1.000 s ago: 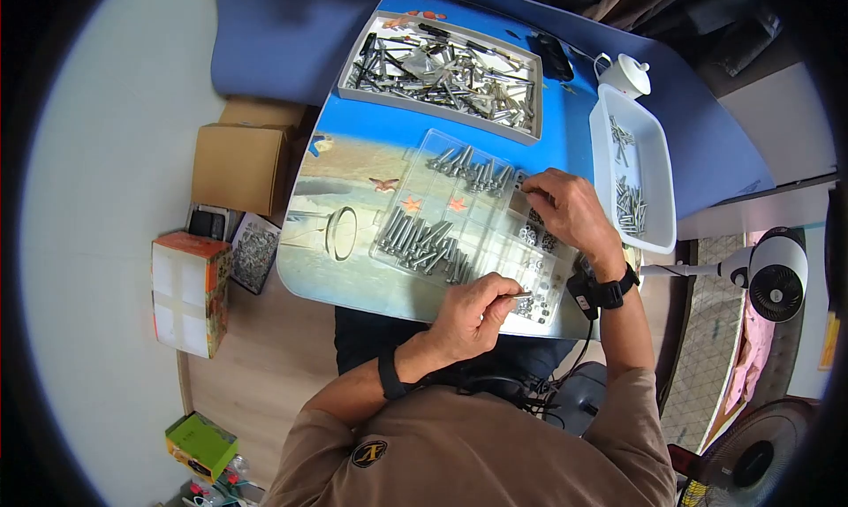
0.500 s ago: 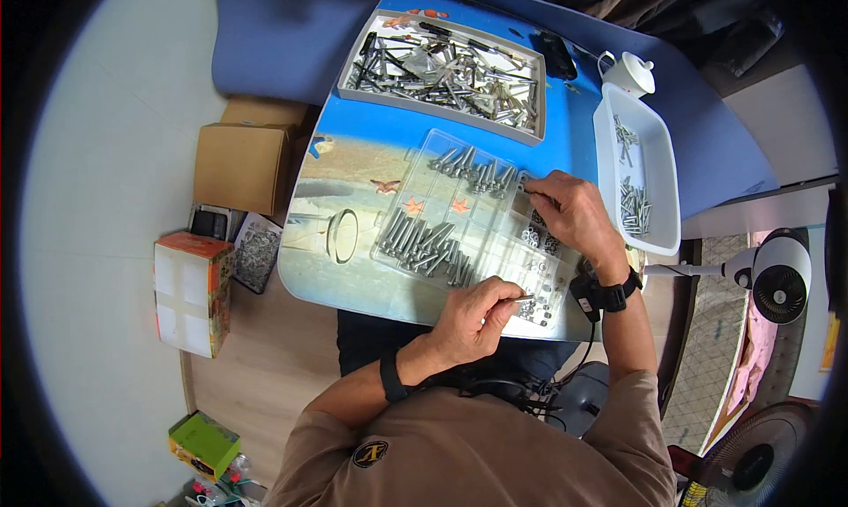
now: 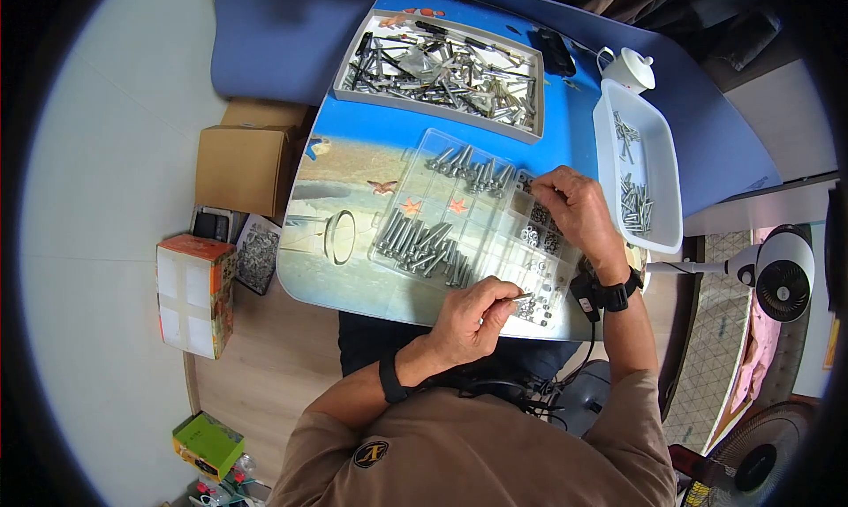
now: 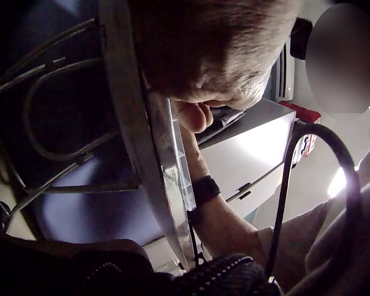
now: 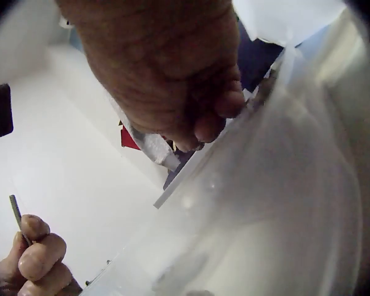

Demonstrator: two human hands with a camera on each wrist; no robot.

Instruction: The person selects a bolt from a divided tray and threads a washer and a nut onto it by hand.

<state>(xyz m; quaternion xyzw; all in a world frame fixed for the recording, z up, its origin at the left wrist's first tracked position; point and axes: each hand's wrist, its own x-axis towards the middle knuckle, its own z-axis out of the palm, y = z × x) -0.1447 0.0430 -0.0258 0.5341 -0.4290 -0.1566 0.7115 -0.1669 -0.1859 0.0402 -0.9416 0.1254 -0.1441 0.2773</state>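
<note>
My left hand [image 3: 473, 321] pinches a thin metal screw [image 3: 523, 297] between thumb and fingers over the near side of the clear compartment case [image 3: 442, 205]. That screw [image 5: 16, 213] points upward from the left hand [image 5: 40, 259] in the right wrist view. Over the case's upper right compartments is my right hand [image 3: 579, 215], fingers bent downward; whether something lies between its fingertips is hidden. Small nuts [image 3: 530, 236] fill compartments beside it. Long bolts [image 3: 415, 242] and more bolts [image 3: 481, 173] lie in the case's larger sections.
A grey-white box [image 3: 355, 93] of mixed screws and tools stands at the back. To the right is a white tub [image 3: 664, 176] with screws, near a lidded white cup [image 3: 632, 69]. A white fan [image 3: 782, 277] stands beyond the table's right edge.
My right hand has drawn slightly to the right, its fingertips shifting off the spot they were over. The left hand stays nearly still with the screw.
</note>
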